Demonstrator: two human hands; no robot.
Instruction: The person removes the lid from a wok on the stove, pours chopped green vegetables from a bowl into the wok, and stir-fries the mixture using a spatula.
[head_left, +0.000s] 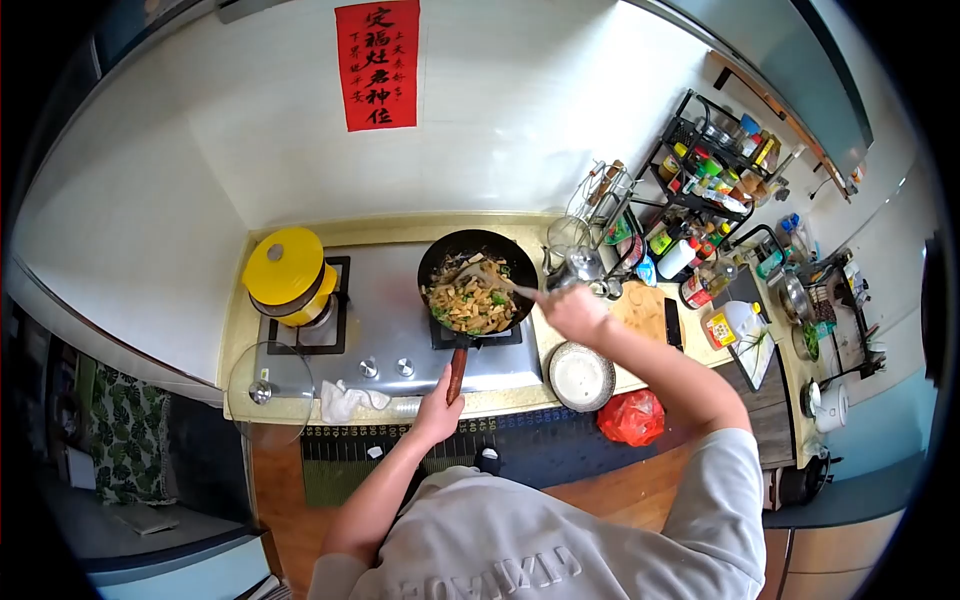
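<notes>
A dark wok (430, 262) sits over the right burner of the steel stove, holding chopped food (475, 300) with pale, brown and green pieces. My left hand (437, 410) is wrapped round the wok's wooden handle (458, 372). At the wok's right rim, my right hand (574, 312) grips a spatula (500, 282), whose head rests in the food. Just below my right hand stands a round, light plate (582, 377) with a speckled rim.
A yellow pot (285, 268) stands on the left burner. Along the front edge lie a glass lid (270, 393) and a white cloth (350, 400). To the right are a cutting board (643, 312), a red bag (631, 417), bottles and a black rack (690, 200).
</notes>
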